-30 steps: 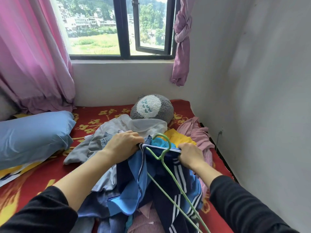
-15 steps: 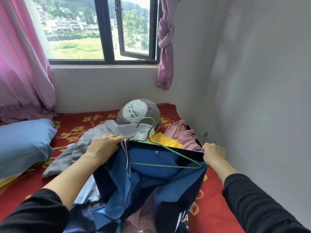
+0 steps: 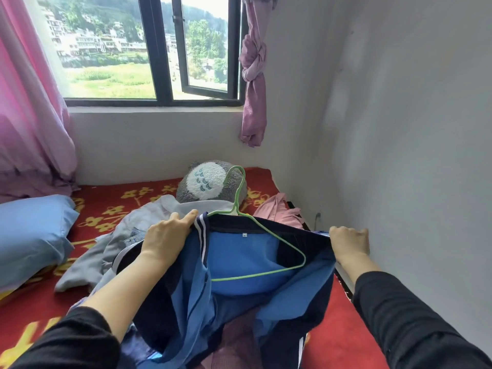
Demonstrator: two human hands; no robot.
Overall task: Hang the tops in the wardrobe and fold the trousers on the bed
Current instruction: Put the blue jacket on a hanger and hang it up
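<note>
I hold a navy and blue sports jacket (image 3: 239, 257) spread open above the bed. My left hand (image 3: 166, 233) grips its collar edge with the white stripes. My right hand (image 3: 346, 239) grips the opposite edge near the wall. A green wire hanger (image 3: 277, 243) sits inside the jacket's neck opening, its hook sticking up past the collar. Under and behind the jacket lie other clothes: a grey garment (image 3: 111, 251), a pink one (image 3: 277, 211) and a maroon one (image 3: 234, 342).
The bed has a red blanket with yellow flowers (image 3: 111, 206). A blue pillow (image 3: 29, 238) lies at the left, a grey plush cushion (image 3: 207, 182) at the head. The white wall (image 3: 412, 155) runs close on the right. Pink curtains (image 3: 29, 115) flank the window.
The jacket has been pulled open wide between both hands and lifted. The hanger has gone from lying across the front to sitting inside the neck. My right hand moved right, towards the wall.
</note>
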